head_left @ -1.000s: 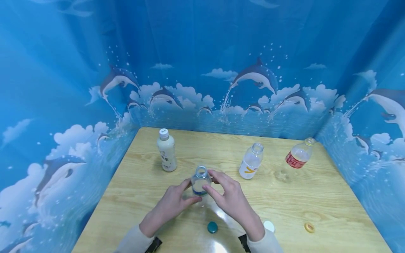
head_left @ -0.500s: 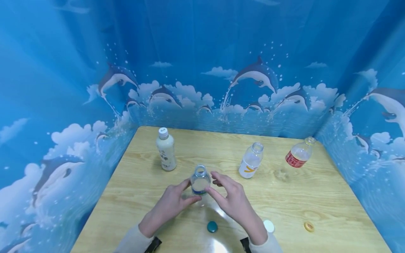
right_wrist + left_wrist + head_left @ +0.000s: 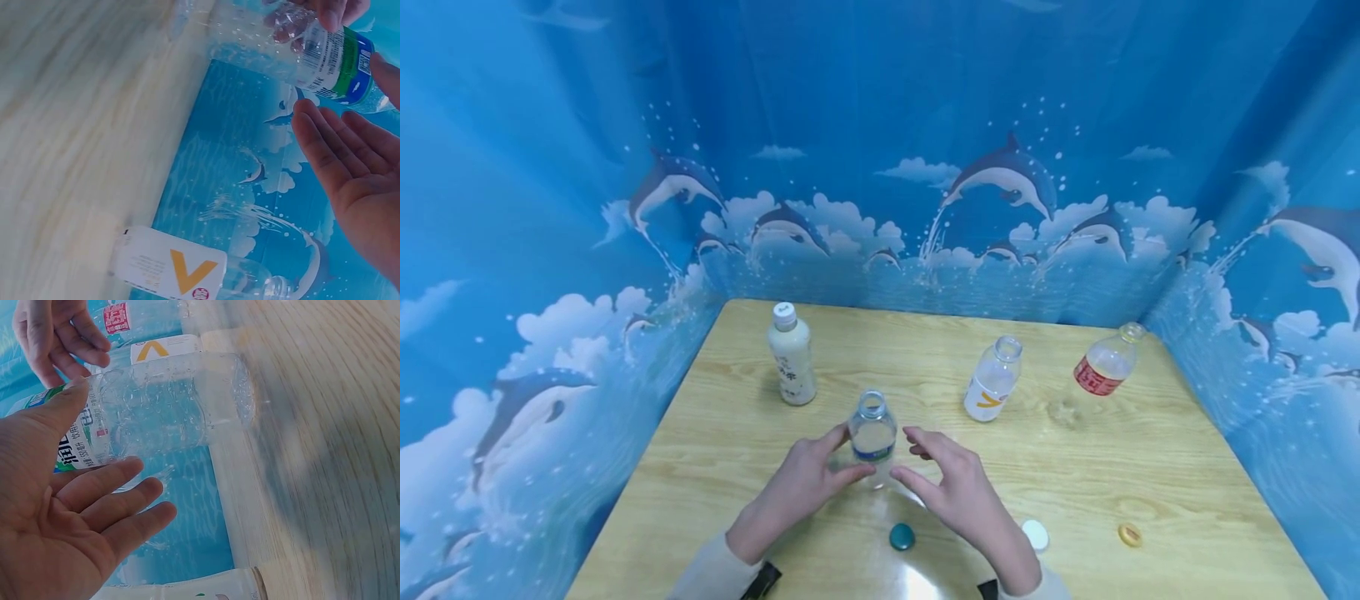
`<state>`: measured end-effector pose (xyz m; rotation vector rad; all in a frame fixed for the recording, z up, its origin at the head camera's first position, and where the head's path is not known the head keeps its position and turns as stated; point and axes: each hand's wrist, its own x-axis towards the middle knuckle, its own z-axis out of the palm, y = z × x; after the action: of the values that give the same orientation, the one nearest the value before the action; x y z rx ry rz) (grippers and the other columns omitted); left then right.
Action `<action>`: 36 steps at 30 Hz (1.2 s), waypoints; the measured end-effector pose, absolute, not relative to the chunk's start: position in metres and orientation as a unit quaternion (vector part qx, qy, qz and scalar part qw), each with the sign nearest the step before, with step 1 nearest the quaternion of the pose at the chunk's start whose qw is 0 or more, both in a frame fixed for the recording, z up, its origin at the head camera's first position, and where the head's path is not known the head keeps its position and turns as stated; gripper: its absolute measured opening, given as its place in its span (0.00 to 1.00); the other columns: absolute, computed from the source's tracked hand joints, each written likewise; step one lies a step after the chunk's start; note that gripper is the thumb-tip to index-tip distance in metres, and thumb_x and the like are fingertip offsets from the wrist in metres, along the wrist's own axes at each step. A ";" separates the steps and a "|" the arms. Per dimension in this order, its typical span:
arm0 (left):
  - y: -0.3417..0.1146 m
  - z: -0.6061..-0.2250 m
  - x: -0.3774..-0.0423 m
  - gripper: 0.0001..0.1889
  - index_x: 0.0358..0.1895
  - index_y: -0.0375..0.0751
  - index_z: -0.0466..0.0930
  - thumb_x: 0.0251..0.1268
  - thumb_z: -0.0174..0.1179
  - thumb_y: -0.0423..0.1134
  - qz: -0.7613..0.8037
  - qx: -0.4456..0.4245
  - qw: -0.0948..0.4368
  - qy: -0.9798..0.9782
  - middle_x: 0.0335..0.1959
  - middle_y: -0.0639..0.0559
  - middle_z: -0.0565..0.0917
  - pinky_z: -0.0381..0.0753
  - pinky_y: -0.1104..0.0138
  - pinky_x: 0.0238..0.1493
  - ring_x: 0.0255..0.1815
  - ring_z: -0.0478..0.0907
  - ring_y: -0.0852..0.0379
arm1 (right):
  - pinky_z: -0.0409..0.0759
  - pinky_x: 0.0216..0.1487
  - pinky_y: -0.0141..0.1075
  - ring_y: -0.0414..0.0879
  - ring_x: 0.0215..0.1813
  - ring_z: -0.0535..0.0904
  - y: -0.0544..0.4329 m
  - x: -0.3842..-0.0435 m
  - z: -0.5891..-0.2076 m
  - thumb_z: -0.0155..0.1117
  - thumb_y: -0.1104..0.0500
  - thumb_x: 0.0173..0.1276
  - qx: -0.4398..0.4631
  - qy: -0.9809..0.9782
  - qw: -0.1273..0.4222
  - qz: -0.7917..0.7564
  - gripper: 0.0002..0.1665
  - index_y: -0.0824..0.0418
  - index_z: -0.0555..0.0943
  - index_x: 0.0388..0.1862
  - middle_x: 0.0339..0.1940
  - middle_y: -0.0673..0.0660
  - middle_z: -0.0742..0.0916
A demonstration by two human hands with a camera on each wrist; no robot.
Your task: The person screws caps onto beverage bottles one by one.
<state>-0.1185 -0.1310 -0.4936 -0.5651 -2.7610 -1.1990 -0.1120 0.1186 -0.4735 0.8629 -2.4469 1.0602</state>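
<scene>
A clear uncapped plastic bottle (image 3: 873,433) with a blue and green label stands upright at the middle of the table, its base on or close to the tabletop. My left hand (image 3: 801,483) holds it from the left, thumb in front and index finger behind. In the left wrist view, the left thumb lies on the label (image 3: 78,434), and the other fingers (image 3: 140,528) are spread loosely. Just right of the bottle, my right hand (image 3: 951,487) is apart from it, its fingers relaxed and holding nothing. A dark green cap (image 3: 902,537) lies in front of the bottle.
A white-capped milky bottle (image 3: 792,358) stands back left. To the right are an uncapped bottle with a white label (image 3: 992,382) and one with a red label (image 3: 1105,367). A white cap (image 3: 1036,535) and a yellow cap (image 3: 1130,535) lie front right on the table (image 3: 1187,467).
My right hand has let go of the bottle and moved slightly right and toward me. The left hand has stayed at the bottle. The loose caps and other bottles have not moved.
</scene>
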 end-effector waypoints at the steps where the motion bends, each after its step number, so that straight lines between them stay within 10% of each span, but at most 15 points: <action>1: -0.131 -0.494 -0.119 0.38 0.71 0.37 0.76 0.65 0.71 0.58 -0.391 -0.187 0.041 -0.900 0.61 0.37 0.86 0.88 0.51 0.58 0.56 0.89 0.41 | 0.91 0.50 0.40 0.47 0.47 0.91 0.119 -0.111 -0.475 0.80 0.55 0.64 0.304 -0.861 0.168 0.373 0.31 0.64 0.83 0.63 0.54 0.60 0.92; 28: -0.131 -0.492 -0.119 0.36 0.71 0.37 0.76 0.67 0.70 0.56 -0.399 -0.195 0.031 -0.895 0.60 0.37 0.87 0.88 0.52 0.57 0.53 0.90 0.44 | 0.90 0.40 0.37 0.51 0.39 0.90 0.123 -0.096 -0.511 0.79 0.57 0.65 0.328 -0.856 0.076 0.391 0.25 0.71 0.84 0.56 0.46 0.63 0.92; 36: -0.132 -0.491 -0.119 0.37 0.73 0.39 0.75 0.66 0.71 0.55 -0.398 -0.202 0.032 -0.894 0.63 0.39 0.86 0.87 0.52 0.59 0.55 0.89 0.44 | 0.82 0.36 0.27 0.35 0.36 0.79 0.122 -0.091 -0.513 0.79 0.52 0.66 0.318 -0.872 0.012 0.370 0.27 0.68 0.85 0.57 0.37 0.53 0.88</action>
<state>-0.1186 -0.1316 -0.4910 -0.6209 -2.7541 -1.2270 -0.0911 0.1216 -0.5132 0.9932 -2.7209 1.1551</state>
